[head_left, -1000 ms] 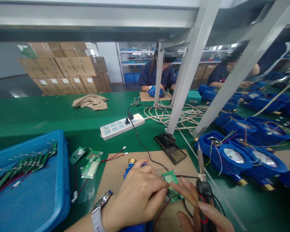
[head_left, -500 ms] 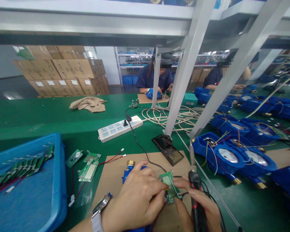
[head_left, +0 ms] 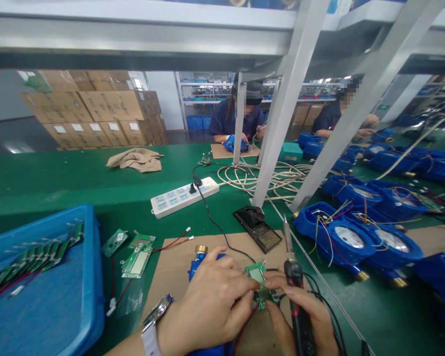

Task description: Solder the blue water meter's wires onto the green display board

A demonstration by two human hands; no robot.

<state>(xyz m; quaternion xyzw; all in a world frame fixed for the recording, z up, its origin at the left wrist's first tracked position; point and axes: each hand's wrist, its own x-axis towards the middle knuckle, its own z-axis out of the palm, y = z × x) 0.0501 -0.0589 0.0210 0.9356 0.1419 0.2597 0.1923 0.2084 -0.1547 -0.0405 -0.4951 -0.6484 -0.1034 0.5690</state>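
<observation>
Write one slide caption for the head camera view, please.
Left hand and right hand touch a green circuit board; the right also holds a soldering iron.

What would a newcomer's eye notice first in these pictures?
First, the green rectangular circuit board at lower centre, between the left grip and right grip, the latter holding a black-handled soldering iron, tip upward. Then, blue meters with round white dials at right.
</observation>
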